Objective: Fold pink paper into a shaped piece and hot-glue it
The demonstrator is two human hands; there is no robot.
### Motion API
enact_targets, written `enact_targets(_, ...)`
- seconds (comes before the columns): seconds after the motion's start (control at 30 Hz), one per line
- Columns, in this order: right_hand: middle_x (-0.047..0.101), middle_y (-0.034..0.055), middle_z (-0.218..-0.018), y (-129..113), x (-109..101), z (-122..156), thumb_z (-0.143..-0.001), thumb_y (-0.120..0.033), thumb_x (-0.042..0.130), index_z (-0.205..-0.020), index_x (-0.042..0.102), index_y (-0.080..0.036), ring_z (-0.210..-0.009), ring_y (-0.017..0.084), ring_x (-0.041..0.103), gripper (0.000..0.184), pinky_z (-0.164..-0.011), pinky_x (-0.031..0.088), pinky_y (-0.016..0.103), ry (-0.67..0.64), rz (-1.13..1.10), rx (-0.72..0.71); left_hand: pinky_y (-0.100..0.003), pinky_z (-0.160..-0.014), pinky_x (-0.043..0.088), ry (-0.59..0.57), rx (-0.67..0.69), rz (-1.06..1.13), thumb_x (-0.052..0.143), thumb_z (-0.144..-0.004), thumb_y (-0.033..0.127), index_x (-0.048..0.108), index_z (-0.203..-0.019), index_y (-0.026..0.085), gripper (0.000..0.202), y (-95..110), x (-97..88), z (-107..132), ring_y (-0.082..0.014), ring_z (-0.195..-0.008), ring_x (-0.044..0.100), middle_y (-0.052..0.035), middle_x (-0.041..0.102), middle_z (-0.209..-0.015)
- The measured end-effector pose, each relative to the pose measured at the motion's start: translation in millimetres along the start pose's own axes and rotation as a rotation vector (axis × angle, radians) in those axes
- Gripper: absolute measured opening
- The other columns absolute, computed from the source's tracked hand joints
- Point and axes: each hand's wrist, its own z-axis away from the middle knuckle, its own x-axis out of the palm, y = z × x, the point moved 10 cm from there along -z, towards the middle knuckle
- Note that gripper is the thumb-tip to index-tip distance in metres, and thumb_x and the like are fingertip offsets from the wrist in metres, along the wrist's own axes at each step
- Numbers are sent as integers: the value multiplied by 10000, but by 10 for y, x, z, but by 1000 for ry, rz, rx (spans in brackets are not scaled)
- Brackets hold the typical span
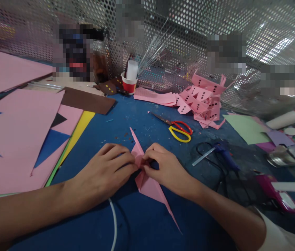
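Observation:
A folded piece of pink paper (151, 190) with long pointed ends lies slantwise on the blue table (87, 230). From the left, my left hand (112, 169) pinches its middle, fingers bent and pressed together. My right hand (163, 167) grips the same paper from the other side, with thumb and forefinger closed on it. Both sets of fingertips nearly meet, and they hide the paper's centre. Just beyond the hands lie scissors (180, 131) with one red and one yellow handle loop.
Pink sheets (14, 139) with coloured paper cover the left side. Black-marked pink paper pieces (202, 101) pile up at the back, near a red-and-white cup (129, 85). A blue glue gun (225, 157) and a magenta device (278, 193) sit right. A white cable (114, 223) runs in front.

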Motion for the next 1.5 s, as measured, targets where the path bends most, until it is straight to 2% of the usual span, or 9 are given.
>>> enact_targets(0.13,590,-7,-967,-1,-8,-1,-869,-111,662,-912,657,-222,-945,138,572,120,-855,450,271,2,6,6,-438,-934,396,-47,45,-38,521,-996,166,661,-1068,184,158,48,10,35,-252,-1053,561,-44,700,-1092)
enact_targets(0.27,593,-1,-965,0,-18,3,-900,-199,678,-913,659,-220,-932,145,567,31,-849,454,281,1,25,4,-435,-889,405,-1,126,-113,435,-1023,153,676,-1087,148,249,140,-84,15,-254,-1005,565,-62,709,-1038)
enact_targets(0.43,595,1,-970,-9,-14,5,-893,-177,674,-916,657,-225,-939,145,571,56,-856,457,284,0,18,-10,-438,-876,398,-31,165,-145,334,-1040,126,700,-1044,134,366,199,-96,-9,-242,-957,574,-65,713,-990)
enact_targets(0.6,596,0,-979,-7,-8,4,-867,-127,671,-919,660,-225,-937,140,575,112,-856,460,277,4,17,-10,-439,-891,398,-58,157,-146,420,-1014,128,702,-1016,146,283,183,-47,11,-239,-948,580,-54,713,-986)
enact_targets(0.8,600,0,-981,-15,-6,10,-871,-127,648,-936,660,-227,-922,139,577,120,-867,459,282,23,51,-19,-425,-880,404,-28,115,-111,559,-944,149,690,-905,185,142,144,-15,25,-217,-903,586,-25,715,-946)
enact_targets(1.0,593,9,-975,-38,-3,16,-872,-182,654,-909,639,-219,-922,150,568,55,-873,452,303,63,123,-12,-427,-864,405,-66,101,-108,546,-922,149,677,-847,194,158,130,23,27,-217,-865,571,-34,695,-890)
enact_targets(1.27,588,3,-950,-19,54,0,-775,-143,666,-867,617,-222,-908,168,553,131,-841,438,327,91,212,43,-441,-877,402,-78,115,-113,520,-921,137,674,-840,199,185,151,37,25,-231,-860,560,-43,679,-862)
enact_targets(1.5,588,-4,-943,-16,50,-13,-750,-107,635,-852,618,-215,-908,156,553,150,-833,432,314,78,182,56,-448,-883,399,-72,105,-115,509,-934,139,674,-848,188,192,144,36,20,-234,-872,557,-40,684,-873)
